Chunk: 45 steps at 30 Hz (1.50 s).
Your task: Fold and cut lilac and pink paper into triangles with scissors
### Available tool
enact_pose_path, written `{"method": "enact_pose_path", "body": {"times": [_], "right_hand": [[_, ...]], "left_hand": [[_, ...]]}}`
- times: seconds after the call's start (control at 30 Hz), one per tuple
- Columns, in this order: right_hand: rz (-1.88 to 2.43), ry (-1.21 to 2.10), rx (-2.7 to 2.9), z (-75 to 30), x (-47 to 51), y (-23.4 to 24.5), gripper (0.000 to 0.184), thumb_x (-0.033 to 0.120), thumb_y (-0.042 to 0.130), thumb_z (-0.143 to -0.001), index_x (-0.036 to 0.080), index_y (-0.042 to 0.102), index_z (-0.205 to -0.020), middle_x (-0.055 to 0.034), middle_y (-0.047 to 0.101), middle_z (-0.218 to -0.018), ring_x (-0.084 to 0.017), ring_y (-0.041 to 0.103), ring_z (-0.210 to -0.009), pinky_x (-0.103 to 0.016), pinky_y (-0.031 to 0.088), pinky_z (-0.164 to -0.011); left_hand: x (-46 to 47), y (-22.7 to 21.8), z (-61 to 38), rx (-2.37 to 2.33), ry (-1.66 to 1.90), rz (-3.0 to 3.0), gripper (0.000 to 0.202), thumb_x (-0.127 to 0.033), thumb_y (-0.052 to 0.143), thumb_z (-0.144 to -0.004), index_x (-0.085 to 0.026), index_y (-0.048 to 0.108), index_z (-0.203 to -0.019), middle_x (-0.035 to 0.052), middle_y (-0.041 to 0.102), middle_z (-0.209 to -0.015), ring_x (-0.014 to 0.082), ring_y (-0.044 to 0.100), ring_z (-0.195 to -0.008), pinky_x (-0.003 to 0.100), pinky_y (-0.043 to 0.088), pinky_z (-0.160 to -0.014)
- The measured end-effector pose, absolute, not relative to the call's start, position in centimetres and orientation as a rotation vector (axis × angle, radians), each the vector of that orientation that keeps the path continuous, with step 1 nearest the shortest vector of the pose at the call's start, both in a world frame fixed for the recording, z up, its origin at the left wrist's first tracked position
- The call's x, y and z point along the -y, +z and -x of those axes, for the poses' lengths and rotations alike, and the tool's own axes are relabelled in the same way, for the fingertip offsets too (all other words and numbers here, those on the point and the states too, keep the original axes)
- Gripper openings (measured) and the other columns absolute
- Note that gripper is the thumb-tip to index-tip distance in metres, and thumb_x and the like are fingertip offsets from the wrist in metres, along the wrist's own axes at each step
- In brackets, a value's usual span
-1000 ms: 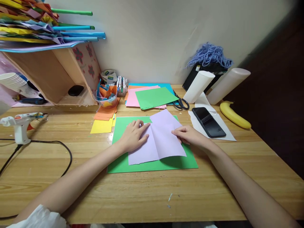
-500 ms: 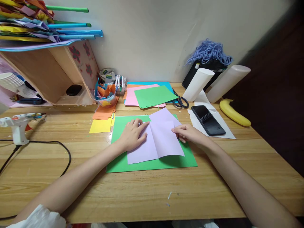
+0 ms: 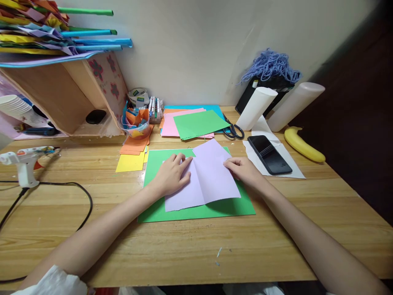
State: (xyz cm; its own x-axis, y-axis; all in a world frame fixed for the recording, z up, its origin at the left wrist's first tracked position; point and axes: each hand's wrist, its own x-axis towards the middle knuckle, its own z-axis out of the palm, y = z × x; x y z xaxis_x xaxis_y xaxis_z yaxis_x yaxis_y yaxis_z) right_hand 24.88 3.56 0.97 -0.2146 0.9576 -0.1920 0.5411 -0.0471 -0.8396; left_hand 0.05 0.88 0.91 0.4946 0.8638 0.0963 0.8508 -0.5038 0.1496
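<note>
A light purple sheet of paper (image 3: 215,180) with a crease down its middle lies over a green sheet (image 3: 187,218). Its right half is lifted off the green, casting a shadow below. My left hand (image 3: 173,174) rests flat on the left half, fingers spread toward the crease. At the right edge, my right hand (image 3: 242,170) pinches the paper between thumb and fingers. Another purple piece (image 3: 209,148) shows behind the creased sheet; whether the two are joined I cannot tell.
Behind lie stacked coloured papers (image 3: 199,125) and black-handled scissors (image 3: 233,131). A phone (image 3: 269,155) and a banana (image 3: 303,145) are at right. A glue gun (image 3: 26,164) with a looping cable stands at left, near orange and yellow paper (image 3: 130,162) and a plastic tub (image 3: 136,125).
My right hand has shifted slightly to the right with the purple paper's edge, and the raised half has tilted a little outward. My left hand stays in place.
</note>
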Motion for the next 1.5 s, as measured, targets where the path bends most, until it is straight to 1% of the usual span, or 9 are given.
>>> {"method": "enact_pose_path", "body": {"times": [0.33, 0.63, 0.77, 0.87, 0.97, 1.1, 1.2, 1.37, 1.5], "right_hand": [[1.568, 0.982, 1.801, -24.0, -2.2, 2.5, 0.029, 0.023, 0.045, -0.071, 0.019, 0.041, -0.043, 0.0019, 0.049, -0.042, -0.012, 0.048, -0.046, -0.024, 0.034, -0.050], [1.511, 1.427, 1.881, -25.8, -3.5, 2.6, 0.039, 0.050, 0.056, -0.072, 0.019, 0.042, -0.053, 0.0046, 0.046, -0.042, -0.009, 0.040, -0.042, -0.023, 0.026, -0.045], [1.496, 1.386, 1.779, -25.2, -3.7, 1.3, 0.043, 0.055, 0.056, -0.070, 0.019, 0.039, -0.052, 0.0061, 0.041, -0.039, -0.008, 0.036, -0.039, -0.022, 0.023, -0.043], [1.491, 1.311, 1.716, -24.4, -3.6, 0.2, 0.043, 0.057, 0.057, -0.069, 0.020, 0.040, -0.054, 0.0061, 0.041, -0.039, -0.008, 0.037, -0.038, -0.022, 0.025, -0.043], [1.499, 1.273, 1.705, -24.1, -3.5, -0.2, 0.041, 0.057, 0.056, -0.070, 0.020, 0.045, -0.057, 0.0053, 0.043, -0.040, -0.010, 0.039, -0.038, -0.023, 0.027, -0.044], [1.552, 1.134, 1.781, -24.3, -3.5, 0.1, 0.044, 0.057, 0.051, -0.074, 0.020, 0.041, -0.051, 0.0051, 0.039, -0.040, -0.011, 0.040, -0.040, -0.024, 0.028, -0.046], [1.604, 1.063, 1.862, -24.5, -3.5, 0.4, 0.047, 0.053, 0.047, -0.078, 0.019, 0.038, -0.046, 0.0047, 0.038, -0.037, -0.011, 0.039, -0.040, -0.024, 0.029, -0.047], [1.638, 1.095, 1.906, -25.0, -3.6, 0.8, 0.046, 0.046, 0.047, -0.079, 0.018, 0.047, -0.043, 0.0027, 0.045, -0.037, -0.010, 0.041, -0.038, -0.025, 0.031, -0.047], [1.647, 1.171, 1.764, -25.6, -3.8, 1.3, 0.039, 0.045, 0.048, -0.078, 0.016, 0.058, -0.054, -0.0018, 0.057, -0.046, -0.010, 0.043, -0.037, -0.025, 0.031, -0.042]], "left_hand": [[-0.9, 0.9, -0.1, -1.531, 0.240, -2.652, 0.050, -0.038, 0.034, -0.086, -0.019, 0.038, -0.131, 0.0097, 0.047, -0.112, 0.0239, 0.042, -0.097, 0.039, 0.040, -0.085], [-0.9, 0.8, 0.2, -1.529, 0.353, -2.638, 0.045, -0.037, 0.036, -0.086, -0.018, 0.046, -0.125, 0.0094, 0.051, -0.107, 0.0221, 0.047, -0.092, 0.037, 0.042, -0.080], [-0.6, 1.3, 0.4, -1.659, 0.510, -2.585, 0.036, -0.031, 0.032, -0.089, -0.016, 0.056, -0.111, 0.0088, 0.058, -0.099, 0.0205, 0.052, -0.086, 0.036, 0.043, -0.076], [-0.3, 1.3, 0.3, -1.649, 0.581, -2.542, 0.035, -0.029, 0.032, -0.089, -0.016, 0.056, -0.111, 0.0084, 0.059, -0.107, 0.0206, 0.054, -0.094, 0.036, 0.044, -0.081], [-0.4, 0.7, 0.2, -1.571, 0.526, -2.549, 0.041, -0.032, 0.035, -0.088, -0.016, 0.048, -0.123, 0.0091, 0.052, -0.125, 0.0220, 0.049, -0.112, 0.038, 0.040, -0.094], [-0.5, -0.3, 0.2, -1.495, 0.330, -2.570, 0.056, -0.041, 0.033, -0.089, -0.016, 0.027, -0.138, 0.0075, 0.030, -0.144, 0.0211, 0.028, -0.132, 0.040, 0.023, -0.109], [-0.5, -0.6, 0.3, -1.496, 0.255, -2.566, 0.058, -0.042, 0.027, -0.090, -0.016, 0.020, -0.141, 0.0070, 0.023, -0.147, 0.0192, 0.021, -0.135, 0.039, 0.018, -0.111], [-0.5, -0.5, 0.2, -1.512, 0.231, -2.560, 0.057, -0.040, 0.026, -0.091, -0.015, 0.018, -0.141, 0.0071, 0.020, -0.147, 0.0182, 0.019, -0.135, 0.039, 0.018, -0.111], [-0.6, -0.6, 0.2, -1.504, 0.229, -2.562, 0.057, -0.038, 0.026, -0.090, -0.016, 0.017, -0.141, 0.0062, 0.019, -0.148, 0.0178, 0.018, -0.135, 0.039, 0.017, -0.111]]}}
